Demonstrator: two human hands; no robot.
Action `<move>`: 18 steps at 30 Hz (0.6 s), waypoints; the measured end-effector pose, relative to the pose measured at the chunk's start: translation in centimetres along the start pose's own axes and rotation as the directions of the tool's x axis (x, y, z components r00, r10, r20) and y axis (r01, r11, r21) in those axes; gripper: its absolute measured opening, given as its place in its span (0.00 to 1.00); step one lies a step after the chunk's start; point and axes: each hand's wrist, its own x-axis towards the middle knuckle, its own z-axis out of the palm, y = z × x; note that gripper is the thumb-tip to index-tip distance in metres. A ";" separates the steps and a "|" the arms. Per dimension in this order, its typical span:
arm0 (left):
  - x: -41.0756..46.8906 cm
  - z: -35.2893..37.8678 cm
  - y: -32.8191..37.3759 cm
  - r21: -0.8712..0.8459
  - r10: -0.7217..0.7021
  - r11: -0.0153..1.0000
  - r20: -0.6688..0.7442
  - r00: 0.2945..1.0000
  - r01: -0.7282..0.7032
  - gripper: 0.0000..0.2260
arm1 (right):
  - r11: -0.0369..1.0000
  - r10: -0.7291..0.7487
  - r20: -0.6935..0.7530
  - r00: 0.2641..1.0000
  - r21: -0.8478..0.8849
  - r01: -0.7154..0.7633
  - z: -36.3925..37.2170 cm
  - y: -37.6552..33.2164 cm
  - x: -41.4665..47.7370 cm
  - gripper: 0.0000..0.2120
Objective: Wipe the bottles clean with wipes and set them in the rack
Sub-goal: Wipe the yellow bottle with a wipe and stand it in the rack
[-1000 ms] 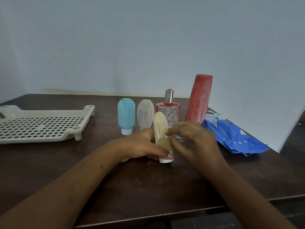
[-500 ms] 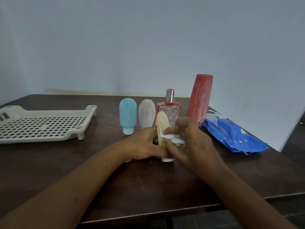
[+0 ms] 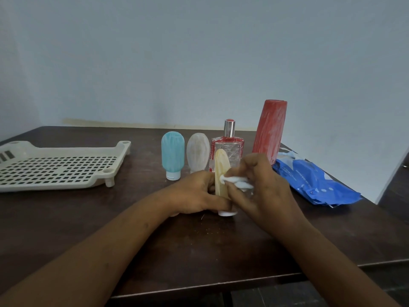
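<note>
2 bare hands wipe a yellow squeeze bottle [image 3: 222, 171] at a dark wooden table [image 3: 155, 240].

The left hand [image 3: 199, 196] grips the bottle's lower part, holding it upright, cap down. The right hand [image 3: 261, 187] pinches a bunched white wipe [image 3: 234, 180] against its right side. Just behind, at 12 o'clock, stand 4 more: a blue squeeze bottle [image 3: 173, 156], a whitish squeeze bottle [image 3: 197, 152], a glass perfume bottle [image 3: 230, 147] and a tall red bottle [image 3: 270, 129]. A cream slotted rack [image 3: 59, 167] lies at 9 o'clock, well apart. A blue wipes pack [image 3: 316, 182] lies at 3 o'clock.
</note>
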 end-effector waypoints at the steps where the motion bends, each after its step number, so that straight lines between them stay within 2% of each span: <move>1: 0.0 0.0 0.0 -0.005 0.006 1.000 0.002 1.000 -0.006 0.07 | 1.000 -0.006 -0.018 1.000 0.006 0.006 0.1 0.0 0.2 0.13; 7: -0.2 0.0 0.1 -0.011 0.033 0.999 -0.009 0.999 -0.033 0.09 | 0.994 -0.085 0.102 0.991 -0.054 0.091 0.1 -0.1 -0.5 0.12; 12: -0.1 0.0 0.1 -0.002 0.017 1.000 -0.006 1.000 -0.017 0.09 | 0.991 -0.096 0.007 0.995 -0.096 0.097 0.0 0.2 0.3 0.10; 16: -0.1 -0.1 0.0 -0.019 0.013 1.000 -0.008 1.000 -0.013 0.08 | 0.990 -0.102 0.077 0.992 -0.087 0.108 0.2 0.0 -0.1 0.11; 18: -0.1 -0.1 0.0 -0.014 0.006 1.000 0.008 1.000 -0.006 0.09 | 0.996 -0.057 0.052 0.997 -0.060 0.061 -0.1 0.1 -0.4 0.11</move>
